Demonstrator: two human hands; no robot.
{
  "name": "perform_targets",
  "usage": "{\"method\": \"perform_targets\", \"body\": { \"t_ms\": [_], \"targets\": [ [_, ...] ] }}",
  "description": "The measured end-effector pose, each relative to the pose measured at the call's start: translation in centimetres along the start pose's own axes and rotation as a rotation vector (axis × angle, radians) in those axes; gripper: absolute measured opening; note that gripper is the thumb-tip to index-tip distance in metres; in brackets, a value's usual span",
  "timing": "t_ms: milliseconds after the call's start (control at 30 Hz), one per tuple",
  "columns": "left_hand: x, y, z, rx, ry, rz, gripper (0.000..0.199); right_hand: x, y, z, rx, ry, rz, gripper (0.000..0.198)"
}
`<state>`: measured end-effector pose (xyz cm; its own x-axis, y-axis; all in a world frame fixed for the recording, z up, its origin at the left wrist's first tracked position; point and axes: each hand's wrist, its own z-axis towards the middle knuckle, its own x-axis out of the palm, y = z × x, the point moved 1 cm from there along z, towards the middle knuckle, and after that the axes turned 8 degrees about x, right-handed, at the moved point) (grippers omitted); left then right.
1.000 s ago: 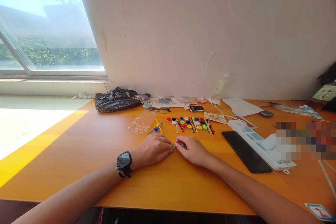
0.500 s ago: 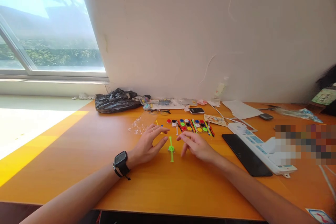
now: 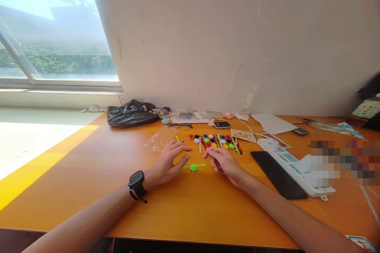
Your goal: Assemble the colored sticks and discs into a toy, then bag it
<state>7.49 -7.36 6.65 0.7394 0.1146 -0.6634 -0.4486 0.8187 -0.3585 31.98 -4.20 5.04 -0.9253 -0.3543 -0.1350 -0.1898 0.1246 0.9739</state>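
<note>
A green arrow-shaped spinner (image 3: 194,167) sits on a small clear base on the wooden table, its long arrow lying crosswise between my hands. My left hand (image 3: 170,163), wearing a ring and a black watch at the wrist, rests palm down just left of it. Its fingers are apart with nothing held, and its thumb is close to the arrow's left end. To the right, my right hand (image 3: 224,162) is loosely curled with fingers partly apart and nothing visible in it. Behind them lie rows of coloured round pieces and arrows (image 3: 214,146), including a white arrow (image 3: 200,145).
Beyond the hands are clear plastic wrap (image 3: 157,140), eyeglasses (image 3: 181,126), a black plastic bag (image 3: 132,114) and a dark device (image 3: 222,125). On the right lie a black phone (image 3: 277,174) and a white power strip (image 3: 292,166) with cables.
The green arrow has turned from pointing away from me to lying crosswise. My right hand's fingers have curled in and shifted slightly right; my left hand has stayed put.
</note>
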Motion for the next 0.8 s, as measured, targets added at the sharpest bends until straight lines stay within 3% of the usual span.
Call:
{"method": "perform_targets", "body": {
  "t_ms": [167,367,500,633,733,800],
  "targets": [
    [0.2,1.5,-0.1,-0.005,-0.080,0.058,0.013,-0.6,-0.6,0.7,-0.079,-0.043,-0.132,0.041],
    [-2.1,6.2,-0.1,-0.191,-0.126,0.218,0.014,-1.6,-1.4,1.4,-0.315,-0.223,-0.617,0.037],
    [-3.5,9.2,-0.6,-0.297,-0.008,0.345,0.030,-1.6,-1.6,1.4,-0.306,-0.238,-0.707,0.037],
    [-4.0,10.1,-1.3,-0.409,0.147,0.515,0.040,-1.5,-1.5,1.2,-0.315,-0.245,-0.738,0.038],
    [-4.5,10.1,-1.8,-0.571,0.151,0.749,0.043,-1.5,-1.6,1.2,-0.319,-0.254,-0.747,0.038],
    [-4.9,9.9,-1.8,-0.583,0.106,0.818,0.039,-1.5,-1.6,1.3,-0.323,-0.259,-0.738,0.037]
  ]
}}
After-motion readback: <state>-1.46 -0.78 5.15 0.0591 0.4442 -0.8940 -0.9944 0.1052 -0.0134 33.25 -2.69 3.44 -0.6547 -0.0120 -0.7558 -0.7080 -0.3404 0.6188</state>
